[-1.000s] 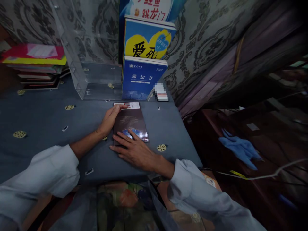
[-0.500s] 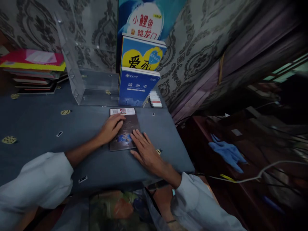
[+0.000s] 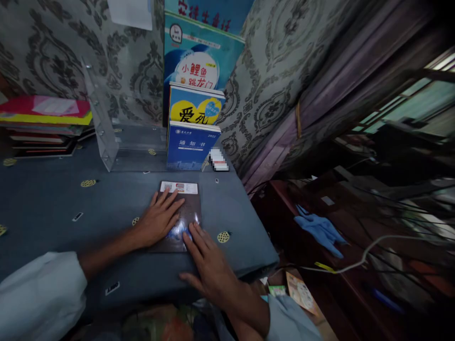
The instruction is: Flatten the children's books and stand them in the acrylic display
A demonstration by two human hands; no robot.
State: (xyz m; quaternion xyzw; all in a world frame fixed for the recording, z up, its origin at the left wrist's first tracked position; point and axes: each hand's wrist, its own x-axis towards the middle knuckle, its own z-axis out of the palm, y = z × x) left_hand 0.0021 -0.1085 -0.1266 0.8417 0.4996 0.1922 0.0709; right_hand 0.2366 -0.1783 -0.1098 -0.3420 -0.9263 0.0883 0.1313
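A dark brown booklet point(image 3: 190, 208) with a white label at its far end lies flat on the blue-grey tablecloth point(image 3: 53, 203). My left hand point(image 3: 158, 220) rests flat on the booklet's left half, fingers stretched out. My right hand point(image 3: 209, 265) lies open at the booklet's near right corner, fingertips on its cover and palm on the cloth. Neither hand grips anything.
Blue and yellow books point(image 3: 192, 137) stand upright against the patterned wall behind the booklet. A clear acrylic stand point(image 3: 106, 137) sits to their left. A stack of books point(image 3: 42, 123) is at far left. The table edge drops at right, where a blue cloth point(image 3: 320, 229) and cables lie.
The view tilted up and the booklet now sits nearer to me. My left hand slid from the booklet's left edge onto its cover; my right hand moved to the near right corner.
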